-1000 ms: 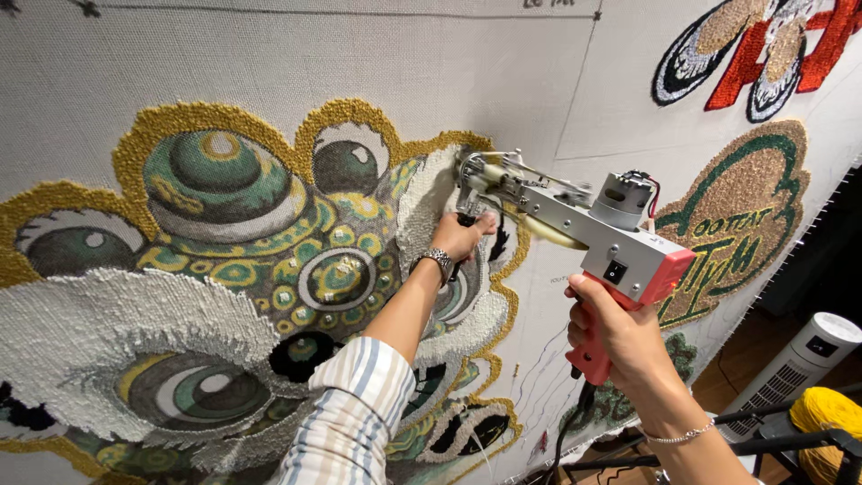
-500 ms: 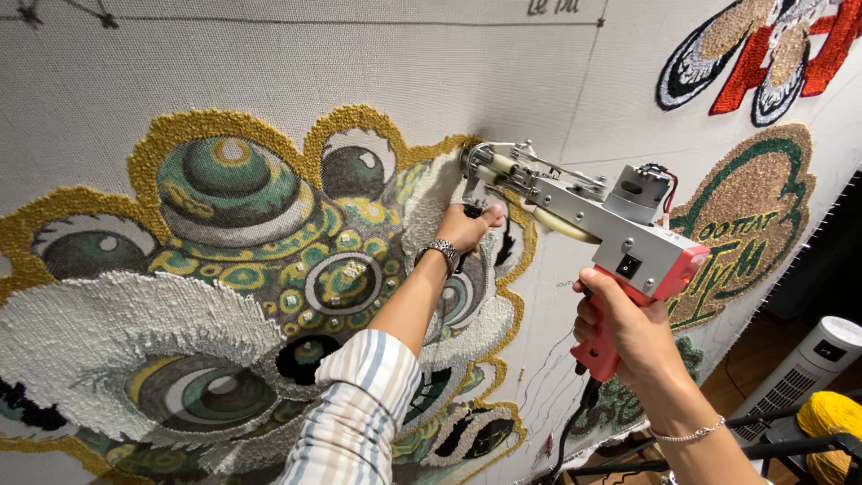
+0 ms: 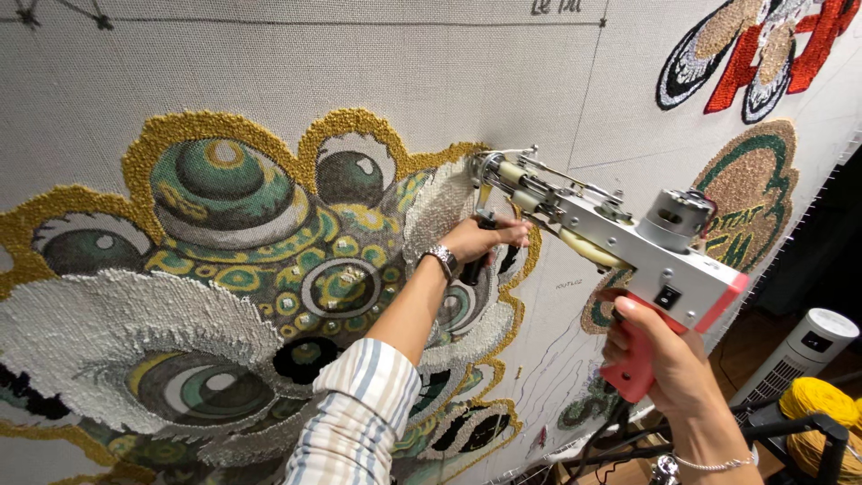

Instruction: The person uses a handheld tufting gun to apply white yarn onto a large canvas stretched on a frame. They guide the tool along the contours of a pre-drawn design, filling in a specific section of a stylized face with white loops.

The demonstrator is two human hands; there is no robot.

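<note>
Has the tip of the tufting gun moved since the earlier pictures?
Yes. The tufting gun tip has moved up along the cloth, from the white patch to the gold border beside the dark green eye.

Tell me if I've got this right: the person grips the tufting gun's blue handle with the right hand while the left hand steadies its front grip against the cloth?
Not quite: the head view shows the tufting gun has a pink handle, not blue. The right hand grips it, and the left hand steadies the front grip against the cloth.

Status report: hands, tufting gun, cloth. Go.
Right hand grips tufting gun pink handle; left hand holds front grip. Needle tip against backing cloth, beside the white tufted patch. Nothing blocking.
</note>
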